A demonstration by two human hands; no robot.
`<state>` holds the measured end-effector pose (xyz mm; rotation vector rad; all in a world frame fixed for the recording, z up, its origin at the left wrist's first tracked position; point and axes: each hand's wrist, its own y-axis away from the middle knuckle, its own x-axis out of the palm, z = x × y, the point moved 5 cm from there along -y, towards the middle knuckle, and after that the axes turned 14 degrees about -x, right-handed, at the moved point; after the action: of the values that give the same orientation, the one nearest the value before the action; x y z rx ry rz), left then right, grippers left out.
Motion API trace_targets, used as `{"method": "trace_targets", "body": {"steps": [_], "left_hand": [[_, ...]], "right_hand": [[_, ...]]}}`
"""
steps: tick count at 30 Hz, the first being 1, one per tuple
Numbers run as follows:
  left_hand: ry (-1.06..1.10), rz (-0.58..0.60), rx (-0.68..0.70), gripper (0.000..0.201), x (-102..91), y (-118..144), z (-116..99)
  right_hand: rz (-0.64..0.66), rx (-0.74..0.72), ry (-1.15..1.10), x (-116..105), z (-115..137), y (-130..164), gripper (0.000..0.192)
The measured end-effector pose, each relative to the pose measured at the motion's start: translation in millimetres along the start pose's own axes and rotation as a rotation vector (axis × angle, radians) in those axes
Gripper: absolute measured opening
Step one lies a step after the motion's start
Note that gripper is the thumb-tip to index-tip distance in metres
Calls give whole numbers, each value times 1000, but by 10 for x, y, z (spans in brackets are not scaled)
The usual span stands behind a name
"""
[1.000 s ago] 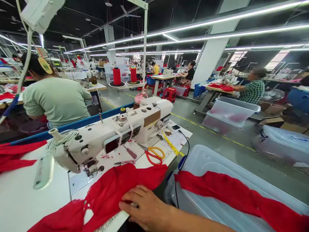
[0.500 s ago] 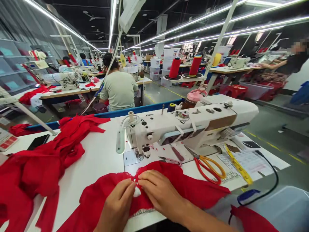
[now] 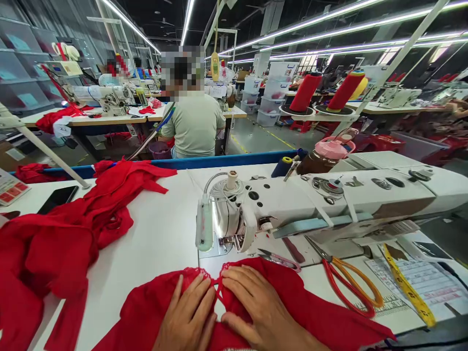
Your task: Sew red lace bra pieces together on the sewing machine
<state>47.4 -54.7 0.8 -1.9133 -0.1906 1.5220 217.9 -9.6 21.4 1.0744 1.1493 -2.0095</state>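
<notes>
A red garment [image 3: 292,297] with lace-like edging lies spread on the white sewing table, in front of the sewing machine [image 3: 234,209]. Flat on its left half rests my left hand [image 3: 190,309], fingers stretched out. My right hand [image 3: 256,302] lies on the right half, its fingers extended and the thumb apart. Between my fingertips a narrow red strip joins the two halves, with a small gap below it showing the white table. The machine's needle area stands just beyond the garment, apart from it.
Orange-and-red-handled scissors [image 3: 351,282], pink-handled thread snips [image 3: 281,260] and a yellow tape measure [image 3: 407,285] lie at the right. More red fabric [image 3: 73,239] is heaped at the left beside a black phone [image 3: 58,199]. A person [image 3: 193,122] sits ahead with their back to me.
My fingers have gone from pinching the garment's middle to lying flat on its two halves. The camera view has shifted, bringing the sewing machine's head closer.
</notes>
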Motion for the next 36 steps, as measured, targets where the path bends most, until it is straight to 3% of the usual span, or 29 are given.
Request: {"method": "trace_targets", "body": {"steps": [9, 36], "left_hand": [[-40, 70, 33, 36, 89, 101, 32], [53, 70, -21, 40, 114, 127, 73]], "right_hand": [[-35, 3, -12, 0, -23, -5, 39], [-75, -6, 32, -62, -26, -27, 34]]}}
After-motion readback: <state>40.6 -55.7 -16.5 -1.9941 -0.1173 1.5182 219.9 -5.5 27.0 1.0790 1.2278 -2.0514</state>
